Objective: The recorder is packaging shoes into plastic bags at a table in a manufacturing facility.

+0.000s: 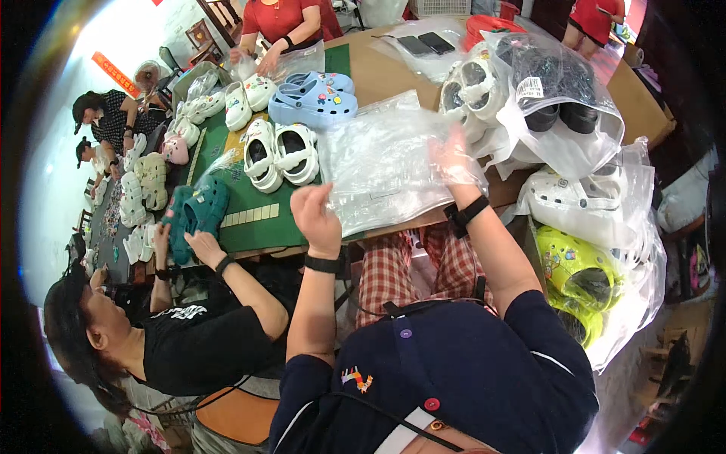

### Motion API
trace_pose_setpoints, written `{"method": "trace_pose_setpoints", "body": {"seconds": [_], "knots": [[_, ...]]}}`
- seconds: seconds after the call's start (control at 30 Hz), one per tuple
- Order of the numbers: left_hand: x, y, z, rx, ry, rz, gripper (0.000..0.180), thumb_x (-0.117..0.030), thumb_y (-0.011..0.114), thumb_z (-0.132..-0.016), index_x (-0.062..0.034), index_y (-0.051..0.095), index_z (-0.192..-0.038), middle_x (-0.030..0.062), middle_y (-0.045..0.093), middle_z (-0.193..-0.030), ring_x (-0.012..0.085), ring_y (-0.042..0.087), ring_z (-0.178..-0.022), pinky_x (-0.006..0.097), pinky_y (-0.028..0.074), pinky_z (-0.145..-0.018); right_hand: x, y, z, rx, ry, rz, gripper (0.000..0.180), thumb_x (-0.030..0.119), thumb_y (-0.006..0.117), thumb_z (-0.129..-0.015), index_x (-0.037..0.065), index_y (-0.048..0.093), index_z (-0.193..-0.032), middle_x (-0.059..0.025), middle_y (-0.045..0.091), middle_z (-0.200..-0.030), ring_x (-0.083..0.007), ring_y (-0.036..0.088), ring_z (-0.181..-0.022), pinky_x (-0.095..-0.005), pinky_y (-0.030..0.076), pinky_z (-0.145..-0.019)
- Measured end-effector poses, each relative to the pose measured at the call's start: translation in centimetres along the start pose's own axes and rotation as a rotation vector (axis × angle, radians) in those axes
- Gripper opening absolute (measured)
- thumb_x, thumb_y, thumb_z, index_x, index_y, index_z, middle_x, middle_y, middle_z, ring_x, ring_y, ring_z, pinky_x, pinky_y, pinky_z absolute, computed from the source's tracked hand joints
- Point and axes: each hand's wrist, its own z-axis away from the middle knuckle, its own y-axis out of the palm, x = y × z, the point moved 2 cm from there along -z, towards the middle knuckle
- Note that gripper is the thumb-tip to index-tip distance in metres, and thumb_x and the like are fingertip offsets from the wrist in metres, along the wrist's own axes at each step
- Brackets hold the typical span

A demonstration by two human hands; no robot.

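Clear plastic bag (382,163), crinkled and glossy, held up over the table edge (393,76) beside white clogs (280,151), left hand (316,216) pinching its near corner, right hand (452,155) inside the film — fingers blurred, grip unclear, bag's far edge lost in glare.

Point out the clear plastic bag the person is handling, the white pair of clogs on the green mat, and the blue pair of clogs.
clear plastic bag (382,170), head view, middle of the sheet.
white pair of clogs (280,155), head view, between the two shoes' straps.
blue pair of clogs (314,102), head view, upper of the nearer shoe.
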Motion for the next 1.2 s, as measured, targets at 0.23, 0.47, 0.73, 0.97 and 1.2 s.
{"method": "trace_pose_setpoints", "body": {"seconds": [0.23,0.47,0.73,0.97,1.2], "knots": [[3.1,-1.2,6.0,0.463,0.069,-0.377,0.019,-0.007,0.062,-0.072,-0.0139,0.068,-0.088,0.0035,0.057,-0.082,0.0246,0.056,-0.082,0.040,0.043,-0.076,0.9,-0.1,2.2,0.695,-0.354,0.662,0.051,0.040,0.053,-0.087,0.009,0.052,-0.128,-0.0148,0.051,-0.127,-0.0332,0.045,-0.119,-0.0544,0.029,-0.103],[-2.0,-1.8,2.8,1.064,-0.191,-0.416,0.059,-0.030,0.070,-0.078,-0.0109,0.049,-0.130,0.0163,0.052,-0.120,0.0334,0.046,-0.116,0.051,0.031,-0.103,2.2,1.6,4.7,0.847,-0.334,0.562,0.055,0.046,0.054,-0.084,0.005,0.058,-0.120,-0.0172,0.051,-0.134,-0.0337,0.038,-0.132,-0.0592,0.022,-0.106],[3.3,10.4,2.9,0.927,-0.160,-0.373,0.071,-0.046,0.062,-0.082,-0.0178,0.037,-0.142,0.0213,0.031,-0.147,0.0388,0.026,-0.138,0.059,0.023,-0.108,2.0,0.9,5.2,0.933,-0.286,0.362,0.042,0.037,0.061,-0.079,0.006,0.064,-0.108,-0.0167,0.059,-0.118,-0.0349,0.052,-0.115,-0.0507,0.036,-0.097],[7.2,11.5,5.5,1.345,-0.468,-0.455,0.087,-0.060,0.059,-0.076,-0.0215,0.027,-0.147,0.0202,0.014,-0.154,0.0403,0.015,-0.141,0.067,0.017,-0.106,16.9,-8.5,3.7,1.689,-0.378,-0.424,0.040,0.025,0.059,-0.085,0.004,0.059,-0.119,-0.0219,0.055,-0.123,-0.0355,0.053,-0.115,-0.0434,0.042,-0.096],[6.8,12.2,5.9,1.499,-0.465,-0.412,0.103,-0.066,0.059,-0.074,-0.0170,0.011,-0.151,0.0214,-0.003,-0.156,0.0422,-0.003,-0.143,0.069,0.006,-0.105,5.7,9.2,-6.3,0.824,-0.257,0.304,0.060,0.043,0.053,-0.088,0.006,0.045,-0.134,-0.0186,0.037,-0.143,-0.0351,0.033,-0.133,-0.0539,0.028,-0.107]]}}
